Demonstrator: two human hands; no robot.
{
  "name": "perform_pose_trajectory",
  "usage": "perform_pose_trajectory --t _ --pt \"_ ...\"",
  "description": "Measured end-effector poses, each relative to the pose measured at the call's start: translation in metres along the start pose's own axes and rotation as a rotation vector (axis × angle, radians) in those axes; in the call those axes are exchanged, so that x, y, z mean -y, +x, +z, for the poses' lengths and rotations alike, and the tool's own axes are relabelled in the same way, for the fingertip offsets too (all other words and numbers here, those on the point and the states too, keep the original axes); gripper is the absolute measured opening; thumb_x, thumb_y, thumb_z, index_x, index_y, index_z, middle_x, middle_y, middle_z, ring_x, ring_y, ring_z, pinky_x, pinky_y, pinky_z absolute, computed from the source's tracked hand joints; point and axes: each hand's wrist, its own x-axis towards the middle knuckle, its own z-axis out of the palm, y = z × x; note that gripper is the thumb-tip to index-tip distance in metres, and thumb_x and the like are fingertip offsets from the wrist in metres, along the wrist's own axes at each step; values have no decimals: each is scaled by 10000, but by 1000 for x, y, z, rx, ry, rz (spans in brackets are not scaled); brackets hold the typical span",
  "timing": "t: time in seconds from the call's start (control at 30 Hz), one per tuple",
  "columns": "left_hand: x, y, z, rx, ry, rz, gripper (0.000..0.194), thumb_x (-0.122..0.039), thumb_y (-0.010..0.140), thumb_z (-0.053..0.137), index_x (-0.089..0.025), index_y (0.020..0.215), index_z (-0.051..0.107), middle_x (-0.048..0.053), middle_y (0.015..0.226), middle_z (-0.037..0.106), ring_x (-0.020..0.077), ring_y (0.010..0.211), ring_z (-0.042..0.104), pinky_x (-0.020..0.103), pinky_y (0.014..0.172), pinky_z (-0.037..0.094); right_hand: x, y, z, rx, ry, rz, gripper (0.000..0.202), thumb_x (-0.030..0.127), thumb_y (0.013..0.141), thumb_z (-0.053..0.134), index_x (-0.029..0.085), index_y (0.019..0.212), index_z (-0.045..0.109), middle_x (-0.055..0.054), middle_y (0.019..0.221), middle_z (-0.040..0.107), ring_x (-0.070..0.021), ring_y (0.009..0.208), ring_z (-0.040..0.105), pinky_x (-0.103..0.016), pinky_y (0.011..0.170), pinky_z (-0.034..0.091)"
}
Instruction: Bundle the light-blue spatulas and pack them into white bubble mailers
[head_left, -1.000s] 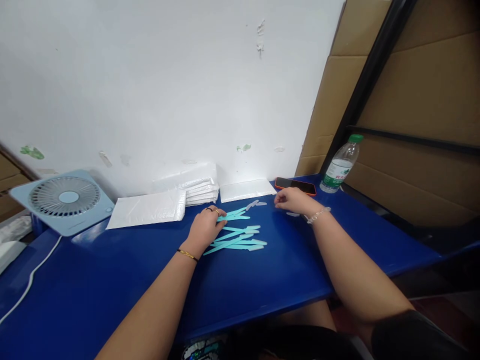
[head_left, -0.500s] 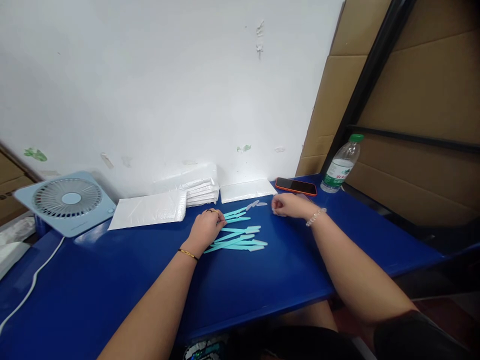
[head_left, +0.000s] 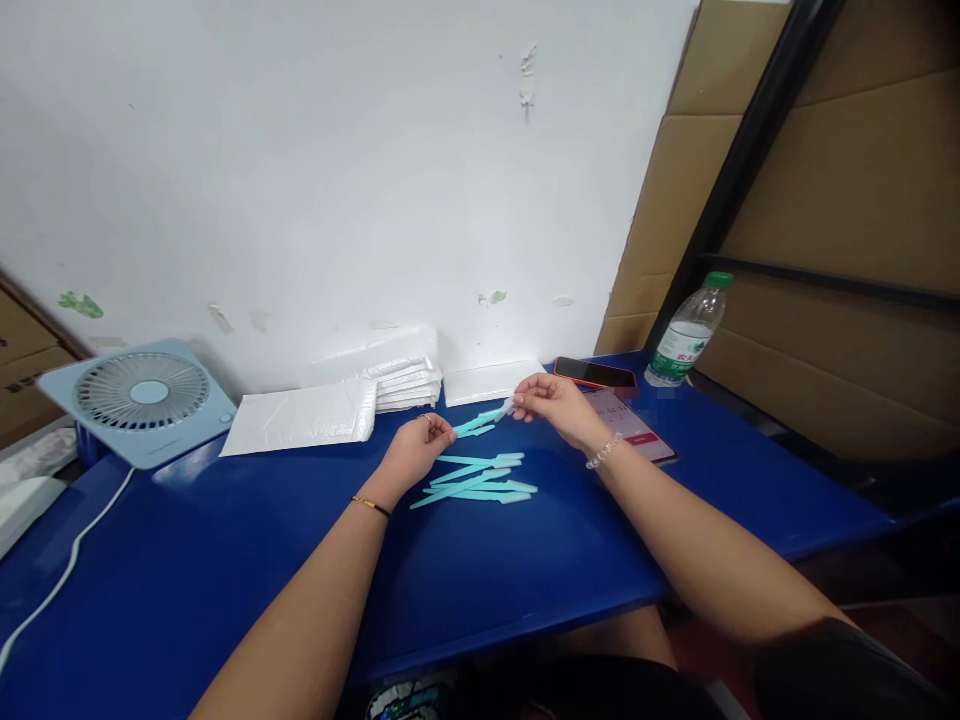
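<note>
My left hand (head_left: 418,447) is pinched on the handle end of a turquoise eyebrow razor (head_left: 489,415), with others lying close beside it. At the razor's far tip, the fingers of my right hand (head_left: 551,405) are closed on a small translucent blade cap (head_left: 505,408). Whether the cap is on the blade or only touching it, I cannot tell. Nearer to me, several more turquoise razors (head_left: 469,488) lie loosely crossed on the blue table, their pale tips pointing right.
White plastic mailer packs (head_left: 300,418) are stacked along the wall, with a flat one (head_left: 480,382) beside them. A pale blue fan (head_left: 142,400) stands left. On the right are a dark phone (head_left: 596,373), a lit phone (head_left: 637,425) under my forearm and a water bottle (head_left: 684,335).
My right hand has moved left to the razor's tip and now pinches a cap. The lit phone has come into view behind it. My left hand stays near the same place.
</note>
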Motion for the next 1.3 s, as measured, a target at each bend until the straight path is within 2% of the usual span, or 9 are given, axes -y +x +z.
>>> perform_pose_trajectory --t 0.2,0.43,0.7,1.07,1.3 --pt "-3 -2 -2 -9 20 0 268 -443 769 542 -182 793 601 7 733 612 142 660 533 255 597 394 -2 1 1 -28 39 51 328 404 654 768 131 735 604 -36 637 670 -120 519 629 -214 469 457" --pt "-5 -2 -3 -18 44 -5 266 -439 759 543 -180 773 605 10 728 616 139 646 519 259 597 394 -3 0 -1 -19 103 91 341 318 591 823 129 808 640 -37 709 688 -139 655 675 -220 591 520" --pt "-4 -2 -3 -17 35 -21 279 -447 756 539 -180 798 606 17 752 619 148 676 529 265 609 394 -4 1 -1 -43 17 118 312 384 640 783 124 706 623 -30 621 657 -106 509 621 -201 467 468" --pt "-5 -2 -2 4 26 -4 278 -446 753 545 -177 786 607 7 728 611 137 648 513 258 600 389 -10 1 7 44 -5 147 325 396 639 780 116 718 635 -32 617 661 -104 496 613 -206 467 465" --pt "-5 -2 -4 1 29 -20 269 -438 751 555 -179 795 611 12 750 621 143 665 522 260 611 391 -6 2 -6 -19 19 113 315 389 642 779 122 719 633 -27 625 659 -98 497 605 -204 469 457"
